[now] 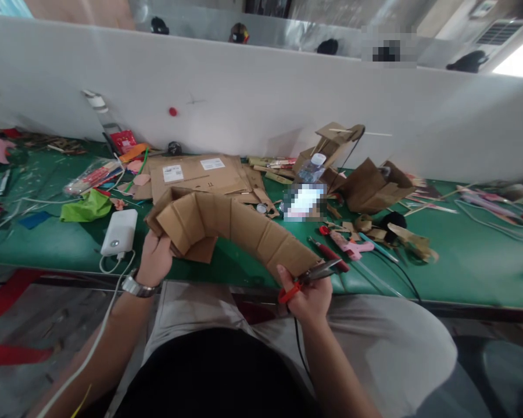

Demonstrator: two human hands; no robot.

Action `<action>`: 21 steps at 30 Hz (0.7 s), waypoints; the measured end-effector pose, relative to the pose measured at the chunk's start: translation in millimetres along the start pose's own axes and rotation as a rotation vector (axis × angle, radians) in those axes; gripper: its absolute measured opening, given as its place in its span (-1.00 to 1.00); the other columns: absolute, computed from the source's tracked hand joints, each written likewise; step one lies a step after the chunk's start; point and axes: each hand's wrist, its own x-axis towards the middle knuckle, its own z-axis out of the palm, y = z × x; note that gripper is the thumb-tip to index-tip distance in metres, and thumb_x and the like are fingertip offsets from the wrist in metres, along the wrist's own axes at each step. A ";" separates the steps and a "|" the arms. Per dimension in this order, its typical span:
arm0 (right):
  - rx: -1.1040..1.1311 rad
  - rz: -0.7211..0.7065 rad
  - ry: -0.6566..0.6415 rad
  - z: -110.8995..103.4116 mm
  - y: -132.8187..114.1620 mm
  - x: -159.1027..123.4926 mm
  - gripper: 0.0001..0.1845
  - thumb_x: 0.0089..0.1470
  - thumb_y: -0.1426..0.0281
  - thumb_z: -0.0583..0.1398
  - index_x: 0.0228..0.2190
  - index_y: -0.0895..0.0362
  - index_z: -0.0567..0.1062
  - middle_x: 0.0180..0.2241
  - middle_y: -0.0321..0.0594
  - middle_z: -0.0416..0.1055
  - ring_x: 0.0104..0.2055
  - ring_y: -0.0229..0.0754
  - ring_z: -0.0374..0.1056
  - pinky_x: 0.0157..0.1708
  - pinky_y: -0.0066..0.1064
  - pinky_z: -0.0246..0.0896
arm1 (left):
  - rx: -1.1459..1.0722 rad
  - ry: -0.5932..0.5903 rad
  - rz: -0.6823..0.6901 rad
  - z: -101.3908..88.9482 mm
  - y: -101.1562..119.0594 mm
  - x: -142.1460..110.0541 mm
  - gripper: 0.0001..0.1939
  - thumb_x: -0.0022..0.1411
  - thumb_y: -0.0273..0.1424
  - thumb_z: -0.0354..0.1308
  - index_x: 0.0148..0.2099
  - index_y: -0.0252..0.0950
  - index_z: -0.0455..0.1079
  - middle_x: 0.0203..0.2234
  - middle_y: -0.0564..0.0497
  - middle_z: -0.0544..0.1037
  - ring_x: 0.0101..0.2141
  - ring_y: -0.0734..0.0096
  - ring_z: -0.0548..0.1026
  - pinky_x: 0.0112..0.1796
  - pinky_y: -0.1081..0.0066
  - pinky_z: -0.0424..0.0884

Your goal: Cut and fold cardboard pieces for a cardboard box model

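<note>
A long folded cardboard piece (244,226), creased into segments, arches over the front of the green table. Its left end is gripped by my left hand (156,255), fingers partly hidden behind the cardboard. My right hand (311,299) is closed around scissors (316,273) with a red handle and also pinches the right end of the piece, thumb in front. The scissor blades point right, lying close to the cardboard's end. Beneath the left part of the arch a flat brown flap (200,249) shows.
A white power bank (119,232) with a cable lies left of my left hand. Flat cardboard sheets (200,174) are behind the arch. On the right are a pink glue gun (351,246), a red-handled tool (331,252), a plastic bottle (312,168) and a brown paper bag (375,188).
</note>
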 end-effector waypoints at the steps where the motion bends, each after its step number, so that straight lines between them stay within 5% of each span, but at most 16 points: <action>1: -0.010 -0.008 -0.013 -0.8 2.5 -1.5 -0.63 0.01 0.22 0.51 -0.33 0.04 0.46 -0.42 -0.28 0.48 -0.42 -0.17 0.46 -0.43 -0.38 0.50 | 0.000 0.012 -0.004 5.3 3.9 -7.0 -0.65 0.34 -0.27 0.17 0.10 -0.25 0.53 0.05 -0.21 0.64 0.20 -0.06 0.51 0.28 -0.11 0.39; 7: -0.113 -0.150 -0.102 -2.3 7.2 -12.8 -0.71 0.12 0.37 0.42 -0.14 0.06 0.51 -0.34 -0.25 0.59 -0.40 -0.17 0.52 -0.37 -0.39 0.50 | -0.091 -0.015 0.012 27.5 28.7 -31.0 -0.57 0.37 -0.32 0.06 0.21 -0.20 0.52 0.13 -0.18 0.61 0.22 -0.02 0.52 0.26 0.01 0.45; 11: -0.190 -0.229 -0.108 2.9 -1.0 -18.7 -0.73 0.12 0.42 0.39 -0.13 0.06 0.52 -0.33 -0.23 0.63 -0.41 -0.15 0.56 -0.38 -0.41 0.52 | -0.260 -0.117 0.059 27.6 34.9 -29.0 -0.26 0.36 -0.11 0.15 0.52 -0.08 0.18 0.40 -0.17 0.38 0.39 -0.08 0.35 0.36 -0.05 0.35; 15: -0.207 -0.247 -0.112 7.8 -2.1 -24.6 -0.69 0.12 0.43 0.38 -0.08 0.03 0.54 -0.28 -0.22 0.66 -0.41 -0.14 0.58 -0.38 -0.39 0.53 | -0.333 -0.239 0.131 21.3 26.2 -21.1 0.00 0.28 0.11 0.24 0.60 0.02 -0.08 0.49 -0.21 0.20 0.41 -0.16 0.31 0.31 -0.11 0.39; 18: -0.206 -0.256 -0.155 8.3 -4.5 -27.5 -0.72 0.12 0.43 0.38 -0.12 0.01 0.54 -0.28 -0.22 0.67 -0.45 -0.15 0.56 -0.45 -0.41 0.51 | -0.233 -0.208 0.264 17.7 21.5 -10.4 0.05 0.19 0.13 0.35 0.56 0.00 -0.01 0.46 -0.27 0.20 0.40 -0.24 0.31 0.30 -0.20 0.35; 21: -0.195 -0.293 -0.193 7.5 -11.5 -28.1 -0.76 0.12 0.44 0.38 -0.17 -0.01 0.52 -0.25 -0.21 0.68 -0.45 -0.15 0.57 -0.47 -0.40 0.51 | -0.103 -0.095 0.354 19.1 24.8 1.1 -0.12 0.20 0.08 0.37 0.43 -0.08 0.19 0.31 -0.26 0.34 0.37 -0.25 0.32 0.30 -0.25 0.31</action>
